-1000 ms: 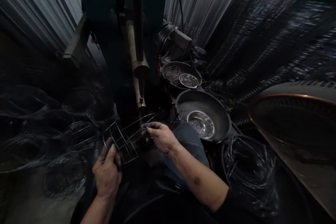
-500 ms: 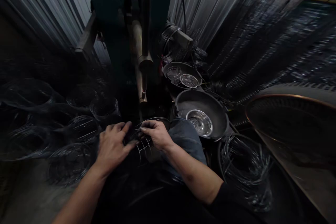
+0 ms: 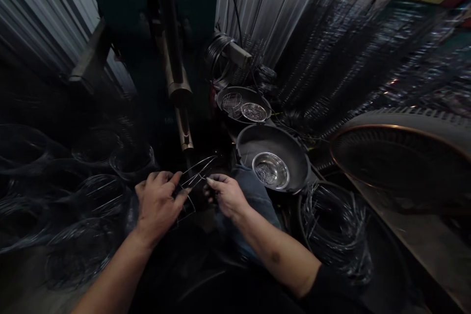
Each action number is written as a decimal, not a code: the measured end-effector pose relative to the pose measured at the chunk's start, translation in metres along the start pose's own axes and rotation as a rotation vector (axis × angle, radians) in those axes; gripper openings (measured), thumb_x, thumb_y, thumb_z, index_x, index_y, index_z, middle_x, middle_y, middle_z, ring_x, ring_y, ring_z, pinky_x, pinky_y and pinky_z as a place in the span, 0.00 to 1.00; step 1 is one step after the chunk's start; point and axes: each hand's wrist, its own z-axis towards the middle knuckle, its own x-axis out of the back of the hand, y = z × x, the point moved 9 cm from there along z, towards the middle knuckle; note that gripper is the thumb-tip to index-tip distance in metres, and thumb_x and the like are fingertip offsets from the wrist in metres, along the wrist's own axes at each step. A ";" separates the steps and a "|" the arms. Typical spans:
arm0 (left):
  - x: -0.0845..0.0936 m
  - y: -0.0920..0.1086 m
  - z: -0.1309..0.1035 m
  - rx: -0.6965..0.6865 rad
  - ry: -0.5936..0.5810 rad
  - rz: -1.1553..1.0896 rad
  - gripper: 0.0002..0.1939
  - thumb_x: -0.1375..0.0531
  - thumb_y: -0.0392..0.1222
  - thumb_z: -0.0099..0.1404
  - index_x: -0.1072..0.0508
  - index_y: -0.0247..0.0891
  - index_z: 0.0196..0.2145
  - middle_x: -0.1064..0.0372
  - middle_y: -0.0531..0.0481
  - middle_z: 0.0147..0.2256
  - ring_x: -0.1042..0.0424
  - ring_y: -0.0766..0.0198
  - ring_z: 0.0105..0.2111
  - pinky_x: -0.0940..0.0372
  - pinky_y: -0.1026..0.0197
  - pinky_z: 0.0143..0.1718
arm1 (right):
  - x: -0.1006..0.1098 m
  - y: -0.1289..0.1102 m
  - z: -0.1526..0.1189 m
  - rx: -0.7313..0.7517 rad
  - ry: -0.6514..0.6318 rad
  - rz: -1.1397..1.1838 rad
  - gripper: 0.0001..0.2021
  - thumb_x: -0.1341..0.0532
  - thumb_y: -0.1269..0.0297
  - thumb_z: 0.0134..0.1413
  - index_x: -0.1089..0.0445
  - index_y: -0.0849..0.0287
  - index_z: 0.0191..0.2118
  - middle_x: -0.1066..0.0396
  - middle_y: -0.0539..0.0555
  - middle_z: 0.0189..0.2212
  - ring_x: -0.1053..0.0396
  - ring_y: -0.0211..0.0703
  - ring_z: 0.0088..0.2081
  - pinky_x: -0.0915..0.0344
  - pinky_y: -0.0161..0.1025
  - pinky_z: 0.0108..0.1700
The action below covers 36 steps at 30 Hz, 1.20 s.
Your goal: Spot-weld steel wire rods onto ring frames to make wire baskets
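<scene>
My left hand (image 3: 159, 204) is closed on a round wire frame (image 3: 198, 163), thumb and fingers gripping its left side. The frame is tilted, its thin bright wires reaching up to the right; its lower part is dark and partly hidden. Close to its right side, my right hand (image 3: 228, 197) pinches a short thin wire (image 3: 203, 177) between thumb and forefinger. That wire's tip points at the frame; whether they touch I cannot tell. Just above the frame are the metal electrode rods (image 3: 186, 137) of a machine, one over the other.
To the right, a black pan (image 3: 294, 157) holds a steel bowl (image 3: 281, 167) of small wire pieces. Behind it stands another pan (image 3: 241, 92) with a second bowl (image 3: 253, 112). Bundled wire (image 3: 334, 230) lies at right. Wire baskets (image 3: 105, 196) stand at left.
The view has swung right. The wire frame is turned and tilted up, showing its rim differently. My right hand has moved slightly away from my left, still pinching.
</scene>
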 end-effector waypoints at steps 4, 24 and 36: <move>0.006 0.012 0.006 -0.078 0.079 0.120 0.17 0.43 0.46 0.64 0.24 0.37 0.47 0.27 0.41 0.40 0.34 0.47 0.44 0.44 0.46 0.43 | -0.027 0.001 0.014 -0.061 -0.073 0.106 0.14 0.27 0.66 0.32 0.29 0.63 0.27 0.30 0.49 0.19 0.34 0.33 0.19 0.41 0.29 0.18; 0.016 0.000 0.050 -0.112 0.060 0.032 0.17 0.43 0.41 0.58 0.24 0.36 0.44 0.28 0.42 0.38 0.35 0.48 0.42 0.43 0.45 0.43 | -0.063 -0.019 0.041 0.069 -0.114 0.029 0.17 0.24 0.60 0.27 0.28 0.62 0.26 0.31 0.47 0.18 0.39 0.30 0.17 0.44 0.27 0.16; 0.024 -0.002 0.093 -0.120 -0.064 0.072 0.12 0.43 0.43 0.57 0.22 0.40 0.35 0.29 0.43 0.40 0.36 0.48 0.44 0.44 0.47 0.41 | -0.083 -0.047 0.057 0.106 -0.089 0.070 0.13 0.26 0.66 0.31 0.28 0.63 0.25 0.31 0.48 0.18 0.40 0.30 0.17 0.46 0.27 0.16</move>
